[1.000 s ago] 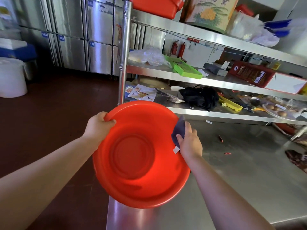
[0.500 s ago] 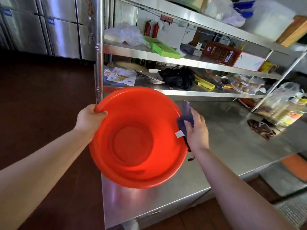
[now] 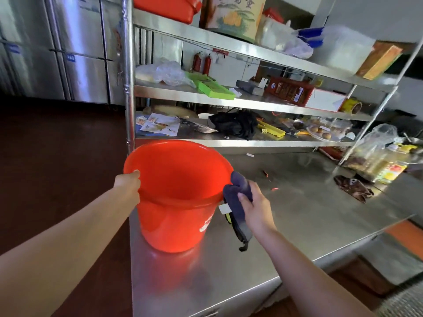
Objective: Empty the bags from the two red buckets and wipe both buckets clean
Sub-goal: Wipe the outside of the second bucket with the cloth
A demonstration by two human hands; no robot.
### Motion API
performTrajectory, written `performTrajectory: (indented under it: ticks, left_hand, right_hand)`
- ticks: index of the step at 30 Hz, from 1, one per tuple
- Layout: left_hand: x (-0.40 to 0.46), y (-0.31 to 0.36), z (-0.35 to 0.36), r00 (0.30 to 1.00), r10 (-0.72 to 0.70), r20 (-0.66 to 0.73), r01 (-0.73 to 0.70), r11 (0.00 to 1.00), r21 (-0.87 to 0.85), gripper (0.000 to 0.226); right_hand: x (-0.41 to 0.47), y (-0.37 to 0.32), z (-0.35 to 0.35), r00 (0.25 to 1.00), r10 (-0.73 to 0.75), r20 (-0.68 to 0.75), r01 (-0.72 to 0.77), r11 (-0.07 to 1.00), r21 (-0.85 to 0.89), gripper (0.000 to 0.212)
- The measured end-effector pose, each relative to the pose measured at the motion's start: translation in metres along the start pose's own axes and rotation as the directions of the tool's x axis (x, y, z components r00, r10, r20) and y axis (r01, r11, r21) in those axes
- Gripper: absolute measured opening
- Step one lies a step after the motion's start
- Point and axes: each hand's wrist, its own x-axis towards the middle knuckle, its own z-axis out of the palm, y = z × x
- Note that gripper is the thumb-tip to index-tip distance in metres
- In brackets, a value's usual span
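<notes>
The left hand reached forward on a nearly straight arm and gripped the left rim of the red bucket, with the fingers curled over the edge. The right hand came in from the lower right, its fingers and thumb closed around a dark blue cloth. The cloth was pressed against the right rim of the bucket, and its lower end with a white tag hung down beside the bucket wall.

The bucket stood upright at the front left corner of the steel bench. Whether its base touched the bench surface I could not tell. No bag showed inside the bucket.

Behind the bucket, at the back edge of the bench, rose a steel shelf rack. On its lowest shelf lay some printed leaflets, a black bag and a yellow tool. The shelf above carried a green tray and a red box. Near the right edge of the bench lay a brown rag, and just beyond it stood a clear plastic bag with bottles. Two small red scraps lay on the bench, apart from the bucket. Steel refrigerator doors stood at the far left.
</notes>
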Motion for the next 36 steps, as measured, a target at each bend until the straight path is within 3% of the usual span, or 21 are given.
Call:
performTrajectory:
  ticks: [3,5,6,7,9,11,13,16,19,23,26,28,32,36]
  left_hand:
    - [-0.006,0.0,0.019,0.997,-0.063,0.053,0.063,0.998,-0.011,0.051]
    - [-0.021,0.002,0.03,0.995,0.025,-0.096,0.002,0.963,0.269,0.062]
    - [-0.035,0.003,0.035,0.973,0.172,-0.151,-0.101,0.915,0.391,0.069]
    - [-0.05,0.004,0.04,0.916,0.382,-0.12,-0.291,0.841,0.456,0.072]
    - [-0.083,0.008,0.052,0.66,0.731,0.174,-0.724,0.556,0.409,0.063]
    - [-0.109,0.013,0.069,0.422,0.786,0.452,-0.904,0.327,0.275,0.049]
    - [-0.121,0.015,0.087,0.34,0.754,0.562,-0.938,0.231,0.257,0.047]
    - [-0.122,0.017,0.101,0.397,0.74,0.544,-0.907,0.225,0.356,0.042]
    - [-0.117,0.015,0.099,0.419,0.723,0.549,-0.903,0.272,0.331,0.02]
    - [-0.127,0.017,0.088,0.548,0.524,0.652,-0.757,0.643,0.12,0.02]
    - [-0.131,0.023,0.083,0.639,0.51,0.576,-0.656,0.752,0.061,0.028]
    - [-0.132,0.03,0.082,0.708,0.508,0.491,-0.588,0.809,0.01,0.035]
    - [-0.124,0.035,0.082,0.755,0.512,0.41,-0.569,0.822,0.021,0.027]
    - [-0.108,0.026,0.081,0.766,0.545,0.341,-0.634,0.729,0.257,0.01]
  right_hand:
    - [0.013,-0.003,-0.013,0.999,-0.042,0.004,0.042,0.996,0.081,0.022]
    - [0.021,-0.004,-0.021,0.998,-0.067,0.02,0.064,0.989,0.136,0.021]
    - [0.025,-0.005,-0.024,0.996,-0.084,0.032,0.078,0.985,0.155,0.022]
    - [0.029,-0.006,-0.027,0.994,-0.105,0.044,0.096,0.982,0.164,0.024]
    - [0.038,-0.008,-0.028,0.987,-0.149,0.064,0.136,0.976,0.173,0.022]
    - [0.047,-0.009,-0.025,0.981,-0.178,0.075,0.159,0.965,0.21,0.014]
    - [0.053,-0.01,-0.022,0.976,-0.203,0.08,0.177,0.951,0.252,0.012]
    - [0.06,-0.011,-0.02,0.971,-0.211,0.108,0.161,0.921,0.354,0.016]
    - [0.067,-0.008,-0.021,0.946,-0.204,0.251,0.082,0.902,0.424,0.01]
    - [0.078,0.0,-0.029,0.802,-0.299,0.518,-0.012,0.858,0.513,0.039]
    - [0.083,0.002,-0.028,0.703,-0.351,0.618,-0.126,0.794,0.595,0.044]
    - [0.086,0.002,-0.022,0.716,-0.325,0.618,-0.208,0.746,0.633,0.048]
    - [0.092,0.006,-0.011,0.692,-0.27,0.669,-0.377,0.655,0.654,0.055]
    - [0.102,0.015,-0.012,0.707,-0.234,0.668,-0.413,0.63,0.658,0.032]
